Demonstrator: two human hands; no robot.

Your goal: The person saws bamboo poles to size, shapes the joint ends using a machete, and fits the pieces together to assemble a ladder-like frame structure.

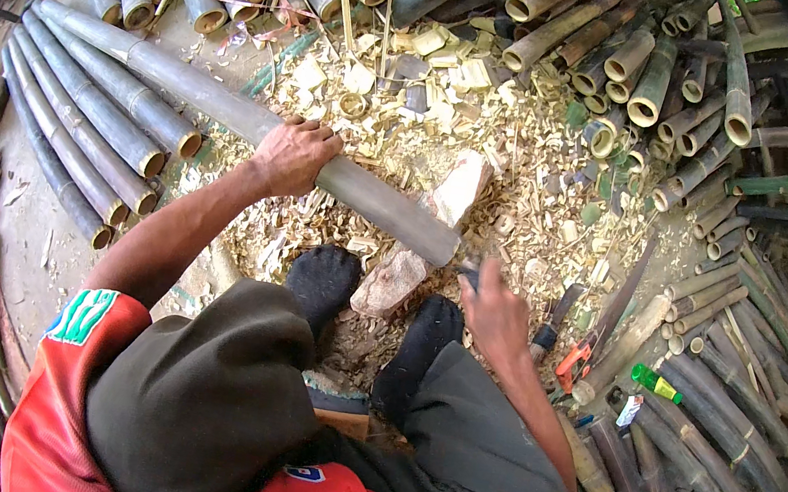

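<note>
My left hand (293, 157) is wrapped over a long grey-brown bamboo pole (389, 210), which slants from the far left down to the middle. Its near end lies across a pale wooden block (391, 284) that shows on both sides of the pole, between my dark-covered feet. Just right of the pole's cut end, my right hand (496, 311) is closed round a small dark tool (470, 278). Motion blurs that hand, and I cannot make out the tool's kind or whether it touches the bamboo.
Pale wood chips (316, 225) cover the ground. On the left lie several bamboo poles (109, 121); cut bamboo lengths (631, 68) are stacked at the far right. Right of my right hand are an orange-handled saw (575, 364), a dark-handled tool (557, 317) and a green bottle (657, 383).
</note>
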